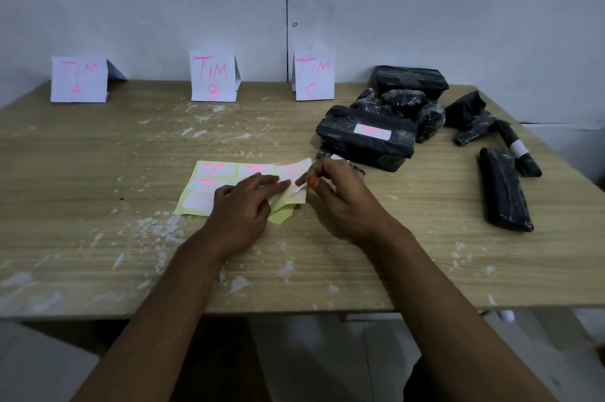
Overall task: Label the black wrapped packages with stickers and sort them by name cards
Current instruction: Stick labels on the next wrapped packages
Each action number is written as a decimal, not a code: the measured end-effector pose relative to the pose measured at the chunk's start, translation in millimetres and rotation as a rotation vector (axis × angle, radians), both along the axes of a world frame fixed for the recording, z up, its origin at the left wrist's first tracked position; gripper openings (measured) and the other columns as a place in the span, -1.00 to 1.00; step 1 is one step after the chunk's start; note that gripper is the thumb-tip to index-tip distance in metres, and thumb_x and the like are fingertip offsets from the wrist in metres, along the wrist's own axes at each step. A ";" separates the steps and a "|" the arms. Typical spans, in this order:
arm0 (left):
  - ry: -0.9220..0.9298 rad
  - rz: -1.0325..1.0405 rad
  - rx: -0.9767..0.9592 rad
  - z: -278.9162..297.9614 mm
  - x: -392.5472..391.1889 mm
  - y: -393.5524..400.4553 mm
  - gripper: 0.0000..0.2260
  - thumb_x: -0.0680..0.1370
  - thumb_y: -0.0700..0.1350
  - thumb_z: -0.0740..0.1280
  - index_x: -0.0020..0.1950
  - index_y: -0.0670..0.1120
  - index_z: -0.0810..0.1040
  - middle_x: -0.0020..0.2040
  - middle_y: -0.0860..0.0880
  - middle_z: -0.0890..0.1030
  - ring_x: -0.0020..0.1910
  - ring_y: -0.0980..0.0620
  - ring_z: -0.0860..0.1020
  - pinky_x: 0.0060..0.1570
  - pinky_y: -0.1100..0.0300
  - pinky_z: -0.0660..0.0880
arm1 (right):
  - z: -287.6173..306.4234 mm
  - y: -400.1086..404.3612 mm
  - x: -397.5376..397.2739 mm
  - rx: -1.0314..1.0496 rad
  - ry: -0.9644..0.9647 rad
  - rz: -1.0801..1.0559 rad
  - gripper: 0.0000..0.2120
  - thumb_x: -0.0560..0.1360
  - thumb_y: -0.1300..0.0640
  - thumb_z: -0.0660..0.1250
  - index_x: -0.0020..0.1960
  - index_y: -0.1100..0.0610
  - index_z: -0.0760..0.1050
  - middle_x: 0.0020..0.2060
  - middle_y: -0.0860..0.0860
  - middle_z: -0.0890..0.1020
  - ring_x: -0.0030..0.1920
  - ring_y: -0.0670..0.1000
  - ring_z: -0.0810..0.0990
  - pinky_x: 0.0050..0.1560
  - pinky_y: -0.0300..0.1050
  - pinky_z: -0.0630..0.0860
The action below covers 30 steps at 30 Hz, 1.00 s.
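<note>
While the left hand (244, 202) lies flat with straight fingers (278, 185) pressing down on the yellow sticker sheet (229, 187), the right hand (337, 195) pinches the edge of a white sticker (296, 193) at the sheet's right side between thumb and forefinger, its other fingers curled. The sheet lies on the wooden worktop (131, 238) near its middle, with pink writing on its stickers and its near right corner folded up. Three folded white name cards stand along the far edge against the wall: card A (78, 79) on the left, card B (213, 76) in the middle, card C (313, 76) to its right. Black wrapped packages sit heaped at the far right; the large package (366, 143) nearest the hands already bears a white label. A long flat package (504, 189) lies apart, near the right edge.
</note>
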<state>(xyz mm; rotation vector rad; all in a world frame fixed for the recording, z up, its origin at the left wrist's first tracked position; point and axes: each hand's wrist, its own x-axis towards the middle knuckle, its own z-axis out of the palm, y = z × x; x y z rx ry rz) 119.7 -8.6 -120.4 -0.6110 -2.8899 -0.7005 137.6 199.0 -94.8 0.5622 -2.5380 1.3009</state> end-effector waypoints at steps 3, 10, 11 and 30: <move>-0.004 -0.005 -0.009 -0.9 -0.7 -0.8 -0.46 0.49 -0.01 -0.01 0.46 0.23 0.34 0.44 0.13 0.38 0.46 0.09 0.26 0.26 0.01 0.16 | 1.2 -2.8 1.4 -0.019 0.026 0.017 -0.81 0.60 0.10 0.18 -0.08 -0.18 0.42 0.04 -0.20 0.62 0.17 -0.06 0.48 0.25 0.21 0.35; 0.012 -0.002 -0.016 -2.4 -1.2 -0.2 -0.48 0.50 0.00 0.00 0.45 0.23 0.35 0.43 0.14 0.38 0.46 0.10 0.27 0.25 0.01 0.16 | 1.3 -4.4 1.7 -0.202 -0.028 0.072 -0.89 0.62 0.22 0.19 -0.05 0.14 0.46 -0.16 0.10 0.61 -0.11 0.12 0.55 -0.08 0.18 0.51; 0.012 0.000 -0.015 -2.4 -1.1 -0.1 -0.47 0.50 0.00 -0.01 0.45 0.24 0.35 0.43 0.15 0.38 0.46 0.11 0.27 0.24 0.01 0.16 | 1.1 -5.1 1.6 -0.215 -0.020 0.068 -0.89 0.61 0.25 0.19 -0.06 0.15 0.46 -0.17 0.07 0.61 -0.13 0.09 0.55 -0.11 0.13 0.51; 0.032 0.008 -0.034 -0.1 3.2 1.7 -0.47 0.49 0.00 -0.01 0.45 0.20 0.36 0.42 0.13 0.39 0.43 0.11 0.30 0.19 0.08 0.12 | 5.0 -13.1 6.4 -0.275 0.072 -0.023 -0.86 0.58 0.25 0.30 0.09 0.06 0.48 -0.24 0.09 0.55 -0.19 -0.19 0.48 -0.07 -0.37 0.40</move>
